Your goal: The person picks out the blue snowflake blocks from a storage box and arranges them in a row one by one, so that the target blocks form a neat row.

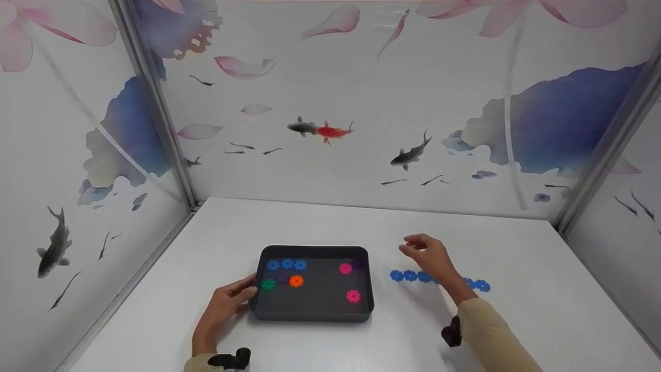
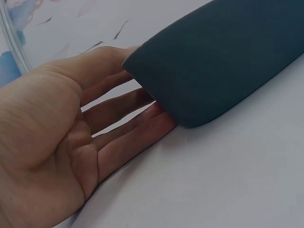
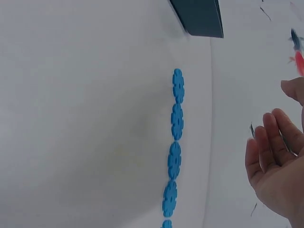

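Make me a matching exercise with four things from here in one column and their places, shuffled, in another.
1. left hand
2. right hand
3. orange flower piece
4. longer row of blue pieces

A. inside the tray
B. on the table, right of the tray
C. touching the tray's left side
D. raised above the table

Pairs: 1-C; 2-D; 3-A; 4-B

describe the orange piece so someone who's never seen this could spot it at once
On the white table, find the dark rectangular tray that the left hand touches. Inside, toward its far left corner in the head view, three blue pieces form a row. Just below them sits the orange flower-shaped piece, right of a green one, the only orange piece there.
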`<action>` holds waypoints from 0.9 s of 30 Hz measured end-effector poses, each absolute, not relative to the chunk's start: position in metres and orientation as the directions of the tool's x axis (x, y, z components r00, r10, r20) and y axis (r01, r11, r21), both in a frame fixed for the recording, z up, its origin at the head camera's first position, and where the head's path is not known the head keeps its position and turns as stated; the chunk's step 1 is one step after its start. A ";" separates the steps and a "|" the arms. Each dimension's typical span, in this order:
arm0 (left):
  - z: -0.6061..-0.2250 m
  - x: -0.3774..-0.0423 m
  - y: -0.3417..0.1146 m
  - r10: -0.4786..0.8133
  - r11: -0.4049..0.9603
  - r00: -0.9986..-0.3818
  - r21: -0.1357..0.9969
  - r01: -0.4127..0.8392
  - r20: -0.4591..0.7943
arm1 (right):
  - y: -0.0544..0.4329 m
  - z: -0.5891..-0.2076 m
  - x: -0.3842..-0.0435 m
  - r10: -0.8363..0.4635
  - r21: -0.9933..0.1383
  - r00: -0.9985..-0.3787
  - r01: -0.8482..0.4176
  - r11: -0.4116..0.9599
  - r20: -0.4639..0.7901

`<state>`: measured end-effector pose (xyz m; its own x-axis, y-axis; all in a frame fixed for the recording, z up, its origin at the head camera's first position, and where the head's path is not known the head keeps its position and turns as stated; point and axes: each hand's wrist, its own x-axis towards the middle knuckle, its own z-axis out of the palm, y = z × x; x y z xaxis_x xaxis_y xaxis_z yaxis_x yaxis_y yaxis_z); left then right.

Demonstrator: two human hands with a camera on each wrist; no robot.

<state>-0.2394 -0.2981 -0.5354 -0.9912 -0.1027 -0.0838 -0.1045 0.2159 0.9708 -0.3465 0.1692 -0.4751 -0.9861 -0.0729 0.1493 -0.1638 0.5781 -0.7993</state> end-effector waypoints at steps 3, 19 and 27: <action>-0.537 -0.240 -0.298 -0.096 0.209 -0.992 0.972 -0.104 -0.085 | 0.158 -0.475 -0.348 -0.080 -0.815 -0.985 -0.173 0.553 0.154; -0.537 -0.241 -0.299 -0.109 0.193 -0.989 0.974 -0.122 -0.102 | 0.087 -0.471 -0.347 -0.127 -0.894 -0.975 -0.219 0.391 0.184; -0.536 -0.239 -0.298 -0.110 0.202 -0.990 0.973 -0.109 -0.088 | 0.054 -0.467 -0.343 -0.145 -0.927 -0.979 -0.183 0.327 0.142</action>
